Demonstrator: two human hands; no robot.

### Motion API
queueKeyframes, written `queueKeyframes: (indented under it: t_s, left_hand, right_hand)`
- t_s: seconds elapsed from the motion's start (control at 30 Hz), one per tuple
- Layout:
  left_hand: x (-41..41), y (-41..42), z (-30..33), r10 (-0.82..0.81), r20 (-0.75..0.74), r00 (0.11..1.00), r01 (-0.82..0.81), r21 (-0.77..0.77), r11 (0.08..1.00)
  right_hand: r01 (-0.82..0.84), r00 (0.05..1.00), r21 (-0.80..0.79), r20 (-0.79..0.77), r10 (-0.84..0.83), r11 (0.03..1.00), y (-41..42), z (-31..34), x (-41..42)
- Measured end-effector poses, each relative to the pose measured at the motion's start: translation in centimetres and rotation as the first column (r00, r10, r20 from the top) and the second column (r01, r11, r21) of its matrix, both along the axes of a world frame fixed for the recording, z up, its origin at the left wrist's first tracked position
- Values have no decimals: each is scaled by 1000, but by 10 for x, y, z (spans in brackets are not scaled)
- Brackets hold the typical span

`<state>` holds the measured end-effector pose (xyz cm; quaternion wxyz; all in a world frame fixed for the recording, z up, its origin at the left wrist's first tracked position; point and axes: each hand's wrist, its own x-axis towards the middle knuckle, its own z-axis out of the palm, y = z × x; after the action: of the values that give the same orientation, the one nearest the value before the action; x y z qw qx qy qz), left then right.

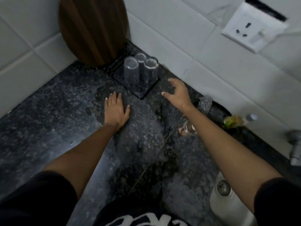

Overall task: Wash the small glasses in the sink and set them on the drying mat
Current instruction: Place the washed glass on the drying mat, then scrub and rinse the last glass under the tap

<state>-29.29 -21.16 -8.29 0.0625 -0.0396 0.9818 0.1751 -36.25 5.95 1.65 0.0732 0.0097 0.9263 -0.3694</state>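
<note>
Three small clear glasses stand upside down on a dark drying mat [143, 92] in the counter's far corner: one at the front left [131, 70], one at the right [150, 70], one behind [140, 57]. My left hand [116, 110] lies flat on the dark speckled counter, just in front of the mat, holding nothing. My right hand [178, 92] hovers beside the mat's right edge with its fingers spread and empty, close to the right glass but not touching it. The steel sink [228, 203] with its drain shows at the lower right.
A round wooden board [94, 28] leans on the tiled wall behind the mat. Right of my right arm lie a glass jar [187, 128], a grey scrubber [205, 103] and a green packet [232, 122]. A wall socket [254, 28] sits upper right, a tap [294, 149] at the right edge.
</note>
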Motion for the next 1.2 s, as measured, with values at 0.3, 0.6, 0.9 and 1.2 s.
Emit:
queueKeyframes:
  t_s: [0.3,0.6,0.9,1.2]
  left_hand:
    - [79,101,4,-359,12,933,356,91,930]
    - [124,145,-13,-545,35,838,545,10,839]
    - [136,217,34,-546,-163,822,569,228,790]
    - [192,402,94,-532,-229,815,570,486,662]
  right_hand:
    - [-107,994,204,-2,109,973,80,33,121]
    - [-40,999,213,-3,42,976,85,13,161]
    - [321,947,59,-50,-318,945,171,35,263]
    - [546,831,70,-171,-529,835,311,80,388]
